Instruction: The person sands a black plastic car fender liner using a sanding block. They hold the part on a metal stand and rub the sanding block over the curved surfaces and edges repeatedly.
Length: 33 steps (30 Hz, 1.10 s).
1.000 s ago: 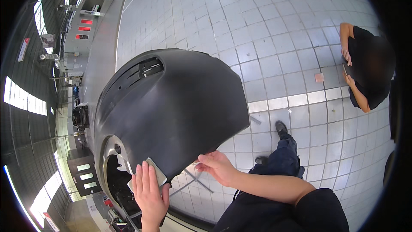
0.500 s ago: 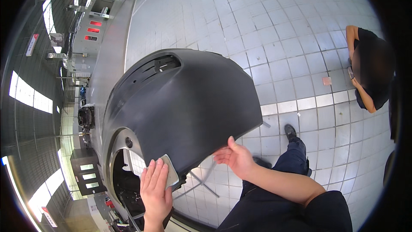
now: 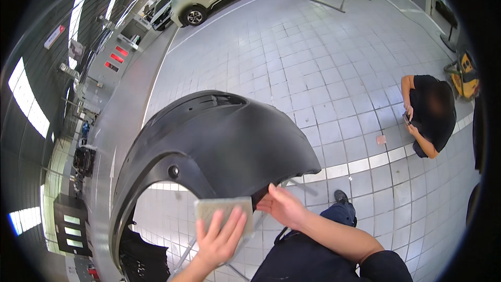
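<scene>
Left hand: your left hand (image 3: pixel 219 235) lies over the flat, square, beige-grey pad (image 3: pixel 209 208), fingers nearly straight and slightly spread; the thumb is hidden, so you cannot tell whether it grips or only presses.
Pad: it sits at the near edge of the panel, beside the large rounded opening.
Right hand: your right hand (image 3: pixel 284 206) is half open at the same edge, right of the pad, thumb up and fingers loosely bent; you cannot tell how firmly it holds.
Panel: the matte black, curved car body panel (image 3: pixel 245 146) has a small round hole (image 3: pixel 174 172) above its opening.
Floor: on the pale grey tiled floor (image 3: pixel 261 57), a pinkish square (image 3: pixel 381 140) lies near a co-worker in black (image 3: pixel 436 117).
</scene>
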Motion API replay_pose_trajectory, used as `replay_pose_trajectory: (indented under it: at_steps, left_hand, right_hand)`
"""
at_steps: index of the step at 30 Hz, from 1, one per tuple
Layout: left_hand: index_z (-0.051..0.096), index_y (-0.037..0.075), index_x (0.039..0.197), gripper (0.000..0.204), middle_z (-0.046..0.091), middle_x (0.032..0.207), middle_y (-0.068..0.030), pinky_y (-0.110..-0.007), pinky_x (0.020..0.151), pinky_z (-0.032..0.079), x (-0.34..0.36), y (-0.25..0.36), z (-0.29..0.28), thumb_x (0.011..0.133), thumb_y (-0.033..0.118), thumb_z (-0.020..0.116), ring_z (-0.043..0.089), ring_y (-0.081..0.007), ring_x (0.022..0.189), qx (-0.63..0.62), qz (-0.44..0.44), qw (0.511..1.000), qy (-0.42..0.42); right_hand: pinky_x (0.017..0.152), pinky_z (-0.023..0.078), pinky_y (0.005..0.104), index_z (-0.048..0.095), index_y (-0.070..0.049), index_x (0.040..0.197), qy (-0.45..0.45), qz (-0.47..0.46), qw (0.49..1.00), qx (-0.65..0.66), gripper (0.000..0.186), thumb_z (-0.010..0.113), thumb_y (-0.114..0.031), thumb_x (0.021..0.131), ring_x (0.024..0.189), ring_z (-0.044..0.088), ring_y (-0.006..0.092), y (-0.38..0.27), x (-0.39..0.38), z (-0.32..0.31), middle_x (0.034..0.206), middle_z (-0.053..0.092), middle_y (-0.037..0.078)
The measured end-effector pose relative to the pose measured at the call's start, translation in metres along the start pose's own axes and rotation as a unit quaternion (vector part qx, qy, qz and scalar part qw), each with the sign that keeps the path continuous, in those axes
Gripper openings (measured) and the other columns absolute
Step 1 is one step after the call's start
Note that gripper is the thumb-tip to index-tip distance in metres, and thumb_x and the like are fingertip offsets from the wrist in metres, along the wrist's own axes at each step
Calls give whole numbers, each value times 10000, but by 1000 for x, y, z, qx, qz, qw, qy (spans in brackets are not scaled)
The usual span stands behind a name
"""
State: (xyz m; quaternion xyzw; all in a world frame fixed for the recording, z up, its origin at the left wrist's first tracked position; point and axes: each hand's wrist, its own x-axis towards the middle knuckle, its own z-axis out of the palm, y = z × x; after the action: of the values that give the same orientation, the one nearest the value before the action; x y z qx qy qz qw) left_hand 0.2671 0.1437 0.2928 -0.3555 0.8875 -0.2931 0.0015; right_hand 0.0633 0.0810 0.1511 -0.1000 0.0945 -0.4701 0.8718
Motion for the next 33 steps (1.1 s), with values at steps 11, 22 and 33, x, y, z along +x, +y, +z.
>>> replay_pose_trajectory:
  at_steps: [11, 22, 33]
  left_hand:
    - [606, -11, 1414, 545, 560, 1529, -102, -435, 1213, 274, 34, 6, -1, 915, 201, 551, 445, -231, 1484, -22, 139, 984, -110]
    - [635, 69, 1410, 512, 522, 1570, -28, -464, 1239, 185, 11, 14, 4, 932, 215, 522, 392, -203, 1514, 21, 110, 988, -110]
    - [650, 108, 1398, 525, 549, 1545, -26, -549, 1155, 316, -54, 54, 2, 880, 164, 583, 460, -312, 1462, -40, -122, 989, -74]
  right_hand:
    - [920, 530, 363, 621, -53, 1139, 71, -45, 994, -66, 389, 511, -423, 1097, 989, 682, 192, 6, 8, 1, 1093, 712, 80]
    - [926, 537, 388, 638, -30, 1171, 59, -49, 992, -96, 459, 484, -456, 1099, 1010, 691, 210, 11, 8, -12, 1113, 728, 107]
    - [926, 538, 399, 641, -32, 1178, 63, -35, 992, -101, 475, 509, -477, 1081, 988, 697, 229, 6, 9, -8, 1097, 732, 121]
